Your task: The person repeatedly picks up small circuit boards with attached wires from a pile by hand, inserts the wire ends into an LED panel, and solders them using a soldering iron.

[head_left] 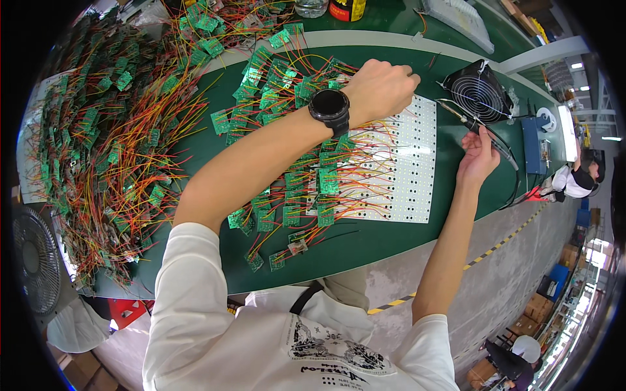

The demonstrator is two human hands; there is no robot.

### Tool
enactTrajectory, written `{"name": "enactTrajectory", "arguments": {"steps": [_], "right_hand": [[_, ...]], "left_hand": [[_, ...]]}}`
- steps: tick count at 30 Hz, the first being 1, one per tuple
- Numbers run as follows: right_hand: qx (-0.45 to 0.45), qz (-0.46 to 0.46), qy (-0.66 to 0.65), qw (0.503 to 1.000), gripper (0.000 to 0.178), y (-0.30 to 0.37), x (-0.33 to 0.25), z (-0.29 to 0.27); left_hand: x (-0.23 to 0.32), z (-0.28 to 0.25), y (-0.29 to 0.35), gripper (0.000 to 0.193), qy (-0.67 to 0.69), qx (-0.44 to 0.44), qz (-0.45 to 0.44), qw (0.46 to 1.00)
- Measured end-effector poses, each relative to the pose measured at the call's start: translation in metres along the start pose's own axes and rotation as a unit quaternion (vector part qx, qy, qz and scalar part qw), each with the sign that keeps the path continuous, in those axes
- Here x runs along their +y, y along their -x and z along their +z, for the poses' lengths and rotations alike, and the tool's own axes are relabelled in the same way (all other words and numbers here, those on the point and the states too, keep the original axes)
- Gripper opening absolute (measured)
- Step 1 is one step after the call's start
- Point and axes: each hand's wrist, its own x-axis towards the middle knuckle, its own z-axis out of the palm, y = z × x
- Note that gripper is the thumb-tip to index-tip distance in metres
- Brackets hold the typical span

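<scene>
My right hand (479, 158) is wrapped round the handle of a soldering iron (473, 124), whose tip points up and left. At the far edge of a white panel (415, 166) dotted with small pads, my left hand (385, 88) is closed with fingers curled down. Whatever lies between those fingers is hidden. Small green circuit boards (328, 181) with red and yellow wires lie in rows on and beside the panel, their wires reaching across it. A black watch sits on my left wrist, over some of the boards.
A large heap of wired boards (117, 143) covers the table's left side. A black fan with a round guard (478, 91) stands beyond the iron, near a blue box-shaped unit (535, 144). Another fan (36, 251) is at far left. A black-and-yellow can (347, 9) stands at the back.
</scene>
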Motion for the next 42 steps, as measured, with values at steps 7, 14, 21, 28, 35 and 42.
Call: {"name": "enactTrajectory", "arguments": {"steps": [7,14,21,28,35,42], "right_hand": [[0.018,0.007,-0.053,0.998,0.016,0.000,-0.007,0.000],[0.024,-0.009,-0.061,0.998,0.016,-0.001,-0.009,-0.001],[0.024,-0.021,-0.071,0.997,0.017,-0.003,-0.010,-0.005],[0.039,-0.016,-0.073,0.996,0.019,-0.002,-0.012,-0.002],[-0.005,0.011,-0.058,0.998,0.013,-0.003,-0.009,-0.007],[0.025,0.039,-0.084,0.995,0.015,-0.006,0.000,-0.005]], "left_hand": [[-0.001,-0.011,-0.001,0.014,0.038,-0.017,-0.010,0.999],[0.005,-0.018,0.001,0.014,0.025,-0.044,0.026,0.998],[0.018,-0.022,0.003,0.016,0.017,-0.078,0.037,0.996],[0.025,-0.031,0.009,0.032,0.082,-0.086,0.111,0.987],[0.017,-0.017,0.007,0.025,0.094,-0.050,0.178,0.978],[0.022,-0.016,0.011,0.027,0.095,-0.158,0.160,0.970]]}}
